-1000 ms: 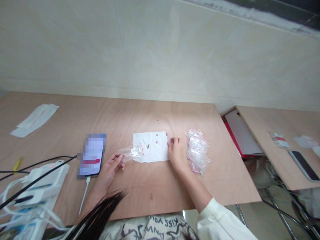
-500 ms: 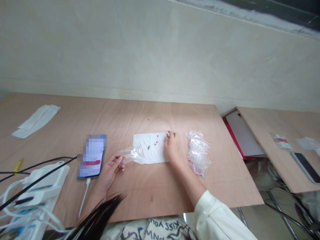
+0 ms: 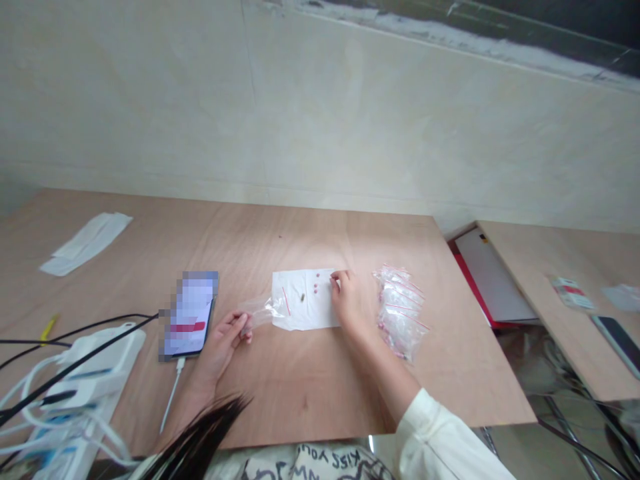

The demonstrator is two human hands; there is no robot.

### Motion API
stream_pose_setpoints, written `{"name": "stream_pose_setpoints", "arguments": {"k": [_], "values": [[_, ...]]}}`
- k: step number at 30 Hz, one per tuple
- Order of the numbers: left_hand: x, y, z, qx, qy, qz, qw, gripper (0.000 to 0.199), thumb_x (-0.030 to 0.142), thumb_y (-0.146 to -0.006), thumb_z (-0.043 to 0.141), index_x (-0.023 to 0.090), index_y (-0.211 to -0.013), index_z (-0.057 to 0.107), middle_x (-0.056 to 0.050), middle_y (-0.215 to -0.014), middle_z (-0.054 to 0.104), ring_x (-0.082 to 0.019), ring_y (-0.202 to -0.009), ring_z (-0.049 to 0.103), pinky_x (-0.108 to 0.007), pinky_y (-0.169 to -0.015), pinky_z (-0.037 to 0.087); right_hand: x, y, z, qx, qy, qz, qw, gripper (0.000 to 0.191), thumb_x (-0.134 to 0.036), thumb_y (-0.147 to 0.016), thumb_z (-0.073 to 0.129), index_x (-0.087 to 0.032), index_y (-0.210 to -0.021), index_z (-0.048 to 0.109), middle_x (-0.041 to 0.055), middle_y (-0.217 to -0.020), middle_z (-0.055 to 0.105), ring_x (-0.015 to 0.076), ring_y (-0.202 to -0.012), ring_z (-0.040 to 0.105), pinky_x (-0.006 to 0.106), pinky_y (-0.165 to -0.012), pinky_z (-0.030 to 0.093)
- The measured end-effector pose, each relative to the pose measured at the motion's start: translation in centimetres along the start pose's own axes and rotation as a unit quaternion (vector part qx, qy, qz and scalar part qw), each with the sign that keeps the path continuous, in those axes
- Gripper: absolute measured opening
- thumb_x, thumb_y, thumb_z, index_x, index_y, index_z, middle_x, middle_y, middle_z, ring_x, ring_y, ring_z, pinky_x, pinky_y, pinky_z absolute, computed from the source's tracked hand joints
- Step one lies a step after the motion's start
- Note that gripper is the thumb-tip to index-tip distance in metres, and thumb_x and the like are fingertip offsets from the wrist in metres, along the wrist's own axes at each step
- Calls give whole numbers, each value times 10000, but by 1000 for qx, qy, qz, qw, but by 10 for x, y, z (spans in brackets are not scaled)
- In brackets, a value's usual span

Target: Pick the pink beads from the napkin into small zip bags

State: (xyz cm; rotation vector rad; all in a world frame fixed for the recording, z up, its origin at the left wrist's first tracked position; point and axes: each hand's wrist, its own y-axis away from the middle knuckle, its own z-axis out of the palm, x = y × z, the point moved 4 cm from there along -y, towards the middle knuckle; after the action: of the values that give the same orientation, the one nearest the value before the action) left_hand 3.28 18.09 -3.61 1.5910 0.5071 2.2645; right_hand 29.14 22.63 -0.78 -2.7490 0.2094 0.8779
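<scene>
My left hand is closed on the edge of a clear zip bag with a red line. The bag's far end lies over the left side of a white sheet. On the sheet are a few tiny pinkish-red beads and one small dark piece. My right hand rests at the sheet's right edge, thumb and fingers pinched together. Whatever may be between those fingertips is too small to name.
Several filled zip bags lie overlapped right of my right hand. A charging phone and a power strip with cables are on the left. A folded white mask-like item lies at back left. Another table stands at right.
The view has shifted slightly. My right fingers have drawn together into a pinch at the sheet's right edge. My left hand keeps its hold on the bag.
</scene>
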Motion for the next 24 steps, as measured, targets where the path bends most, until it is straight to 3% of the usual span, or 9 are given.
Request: {"name": "stream_pose_setpoints", "arguments": {"k": [3,7,10,13,15,16,19,20,24], "values": [[2,-2,0,15,-14,8,1000,258,326,-625,685,141,-748,553,40,-567,540,-70,-497,497,-178,-483,411,-1,9,12,-28,-42,0,999,155,-131,-759,432,-151,-774,585,100,-833,552,208,-823,478,334,-736,377],[7,-3,12,45,-45,51,997,268,353,-631,670,156,-766,550,36,-584,559,-83,-517,514,-185,-493,406,-20,26,2,16,-139,55,989,217,-268,-781,464,-157,-941,558,107,-937,545,214,-887,483,366,-784,379],[6,-4,31,36,-61,96,993,249,371,-654,641,166,-762,548,29,-581,557,-98,-529,516,-207,-526,422,-39,37,8,-70,-306,114,943,294,-380,-775,467,-171,-972,531,72,-886,579,168,-731,527,296,-635,428],[6,-15,52,-68,-122,84,987,261,403,-651,621,162,-737,569,-3,-622,565,-124,-544,527,-234,-521,430,-44,35,14,-87,-425,161,886,262,-425,-719,515,-170,-773,533,31,-709,580,125,-556,495,234,-482,383],[19,-37,56,-109,-192,101,970,261,394,-669,597,164,-792,590,-29,-695,584,-136,-574,536,-245,-539,431,-37,27,8,-43,-454,188,870,269,-437,-679,551,-170,-687,516,14,-630,561,108,-503,458,221,-452,349],[33,-55,53,-78,-222,133,963,251,374,-675,589,173,-824,585,-35,-747,588,-142,-610,540,-252,-569,433,-31,23,3,-17,-456,203,866,280,-443,-655,572,-169,-673,518,12,-615,558,104,-492,446,219,-449,341],[92,-118,34,130,-332,283,890,272,259,-617,627,184,-867,552,-60,-885,546,-186,-799,517,-296,-705,410,-15,14,-17,17,-448,236,862,308,-454,-595,625,-164,-656,539,15,-594,556,106,-487,435,224,-453,334],[108,-140,30,163,-368,302,864,272,228,-608,622,180,-866,548,-75,-910,534,-207,-855,504,-311,-726,398,-11,14,-23,14,-445,242,862,310,-454,-589,632,-162,-650,546,16,-589,555,108,-487,435,227,-456,335],[135,-209,23,149,-388,301,858,122,110,-558,590,165,-660,554,-56,-705,524,-223,-767,513,-334,-707,371,4,22,-41,-20,-431,247,868,307,-459,-576,653,-167,-621,569,19,-571,551,121,-487,446,242,-467,355]]}}
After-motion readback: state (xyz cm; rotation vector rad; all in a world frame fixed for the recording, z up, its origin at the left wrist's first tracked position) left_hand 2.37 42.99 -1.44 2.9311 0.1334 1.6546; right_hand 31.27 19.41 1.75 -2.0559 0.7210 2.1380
